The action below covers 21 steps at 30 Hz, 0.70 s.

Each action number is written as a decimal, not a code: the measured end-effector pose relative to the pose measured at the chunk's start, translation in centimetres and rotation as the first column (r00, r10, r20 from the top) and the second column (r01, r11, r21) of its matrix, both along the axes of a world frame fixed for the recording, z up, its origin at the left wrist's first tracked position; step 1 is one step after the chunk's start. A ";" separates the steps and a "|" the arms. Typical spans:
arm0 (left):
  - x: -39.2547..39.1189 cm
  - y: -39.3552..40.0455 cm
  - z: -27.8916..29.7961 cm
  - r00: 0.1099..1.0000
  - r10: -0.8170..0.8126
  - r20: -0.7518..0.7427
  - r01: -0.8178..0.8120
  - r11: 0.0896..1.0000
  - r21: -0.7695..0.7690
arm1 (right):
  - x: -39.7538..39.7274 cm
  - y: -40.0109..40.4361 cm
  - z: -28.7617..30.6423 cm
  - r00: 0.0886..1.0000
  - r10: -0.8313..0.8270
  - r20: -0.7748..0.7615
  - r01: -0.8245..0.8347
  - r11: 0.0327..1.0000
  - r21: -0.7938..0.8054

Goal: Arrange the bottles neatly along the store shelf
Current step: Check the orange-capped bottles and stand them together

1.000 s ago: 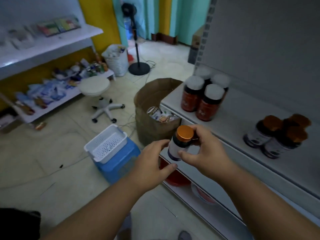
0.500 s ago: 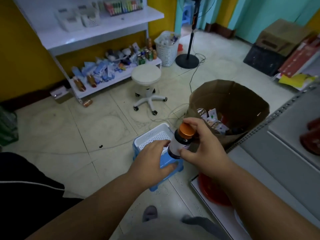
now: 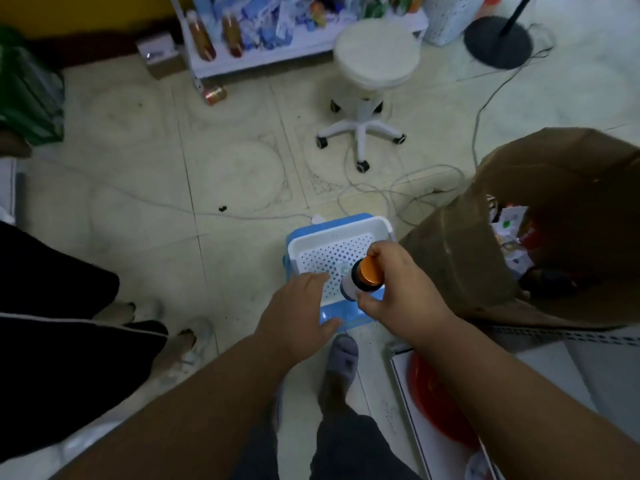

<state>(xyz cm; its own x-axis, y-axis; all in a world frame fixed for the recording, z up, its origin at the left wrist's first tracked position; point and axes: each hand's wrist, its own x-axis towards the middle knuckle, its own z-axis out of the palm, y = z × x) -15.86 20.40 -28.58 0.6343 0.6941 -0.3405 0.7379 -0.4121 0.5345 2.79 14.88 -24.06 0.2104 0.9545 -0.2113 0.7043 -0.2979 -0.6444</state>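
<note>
The right hand (image 3: 398, 289) hides most of the bottle (image 3: 360, 278); its label cannot be read. The paper bag (image 3: 502, 237) and red dish (image 3: 436, 407) are cut off at right. Far shelf goods (image 3: 263, 26) are blurred.
</note>
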 end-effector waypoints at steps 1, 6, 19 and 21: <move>-0.1 0.2 -1.5 1.000 0.002 -0.022 -0.002 1.000 -0.003 | 0.1 0.7 -1.6 1.000 0.023 0.009 -0.023 1.000 -0.014; -1.5 0.6 -7.9 0.996 -0.022 -0.085 0.022 1.000 -0.001 | -0.7 3.4 -8.7 0.993 0.110 0.039 -0.105 0.988 -0.110; -3.7 -0.3 -14.1 0.978 -0.147 -0.147 0.154 0.987 0.044 | -3.4 7.0 -18.8 0.942 0.329 0.061 -0.293 0.901 -0.321; -3.9 -0.2 -14.4 0.977 -0.160 -0.144 0.171 0.983 0.067 | -3.7 7.3 -19.4 0.940 0.336 0.061 -0.298 0.893 -0.338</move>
<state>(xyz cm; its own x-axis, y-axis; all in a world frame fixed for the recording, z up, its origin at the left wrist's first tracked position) -19.71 20.21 -43.00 0.6934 0.6117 -0.3810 0.7202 -0.5712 0.3938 -0.93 22.22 -43.46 -0.0508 0.8599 -0.5080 0.8588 -0.2221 -0.4617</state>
